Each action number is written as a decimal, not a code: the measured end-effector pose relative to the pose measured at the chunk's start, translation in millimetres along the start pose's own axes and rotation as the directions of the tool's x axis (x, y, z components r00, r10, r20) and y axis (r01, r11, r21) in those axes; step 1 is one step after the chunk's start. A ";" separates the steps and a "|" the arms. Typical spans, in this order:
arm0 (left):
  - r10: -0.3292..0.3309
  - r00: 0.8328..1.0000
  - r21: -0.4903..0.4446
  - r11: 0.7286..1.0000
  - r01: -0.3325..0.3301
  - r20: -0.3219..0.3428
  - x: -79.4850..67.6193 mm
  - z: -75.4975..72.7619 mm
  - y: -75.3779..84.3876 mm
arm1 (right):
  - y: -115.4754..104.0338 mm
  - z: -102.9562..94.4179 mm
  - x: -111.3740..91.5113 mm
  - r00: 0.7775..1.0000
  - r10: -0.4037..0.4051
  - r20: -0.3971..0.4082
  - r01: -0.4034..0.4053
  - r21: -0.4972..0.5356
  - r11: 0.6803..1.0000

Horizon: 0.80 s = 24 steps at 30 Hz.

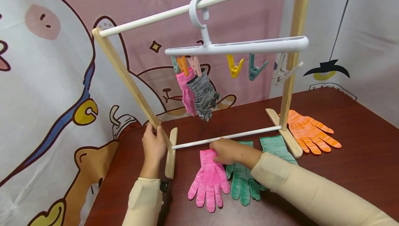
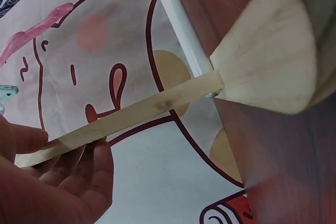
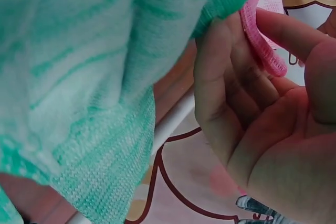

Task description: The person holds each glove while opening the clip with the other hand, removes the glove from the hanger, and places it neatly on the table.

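Observation:
My left hand [image 1: 153, 149] grips the left wooden upright [image 1: 124, 77] of a small drying rack near its lower end, thumb on one side and fingers on the other in the left wrist view. At the cuff of a pink glove [image 1: 209, 184] lying on the table is my right hand [image 1: 232, 152]; the right wrist view has the cuff edge [image 3: 262, 51] pinched between thumb and fingers. Beside it lies a green glove [image 1: 243, 184], partly hidden by the right forearm. Another green glove [image 1: 277, 145] lies further right, also partly covered by the sleeve.
From the rack's top bar [image 1: 156, 17] hangs a white hanger [image 1: 249, 47]. Clothespins hold a pink glove [image 1: 186, 94] and a grey glove [image 1: 202, 92] at its left; yellow [image 1: 234, 67], teal [image 1: 254, 70] and white [image 1: 282, 73] clothespins hang at its right. An orange glove [image 1: 311, 132] lies by the right foot.

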State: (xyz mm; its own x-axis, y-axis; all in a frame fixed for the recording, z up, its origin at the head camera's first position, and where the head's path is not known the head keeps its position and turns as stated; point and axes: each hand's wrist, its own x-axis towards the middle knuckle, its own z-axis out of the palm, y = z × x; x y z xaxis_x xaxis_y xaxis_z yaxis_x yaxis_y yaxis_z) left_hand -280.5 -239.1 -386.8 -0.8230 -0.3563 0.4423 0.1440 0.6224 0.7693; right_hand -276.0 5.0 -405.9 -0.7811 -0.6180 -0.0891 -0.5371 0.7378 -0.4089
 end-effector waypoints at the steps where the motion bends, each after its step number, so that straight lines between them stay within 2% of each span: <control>1: -0.001 1.000 0.000 1.000 0.001 -0.003 0.0 0.0 -0.1 | 0.2 0.8 0.4 1.000 0.005 -0.001 -0.005 -0.009 1.000; 10: -0.002 1.000 -0.012 1.000 0.002 -0.001 0.3 1.8 0.9 | 2.5 9.8 -0.4 0.997 0.072 0.039 -0.069 -0.066 0.995; 24: -0.002 1.000 -0.010 1.000 0.002 -0.005 0.7 -0.1 -0.3 | 1.8 13.9 0.3 0.998 0.070 -0.006 -0.070 -0.053 0.996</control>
State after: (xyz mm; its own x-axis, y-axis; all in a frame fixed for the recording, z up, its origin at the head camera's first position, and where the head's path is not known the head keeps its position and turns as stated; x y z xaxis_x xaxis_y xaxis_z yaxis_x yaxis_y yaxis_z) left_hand -281.1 -239.6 -386.7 -0.8208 -0.3608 0.4428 0.1480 0.6144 0.7750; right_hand -272.7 2.4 -419.3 -0.8185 -0.5634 -0.1124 -0.4972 0.7927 -0.3528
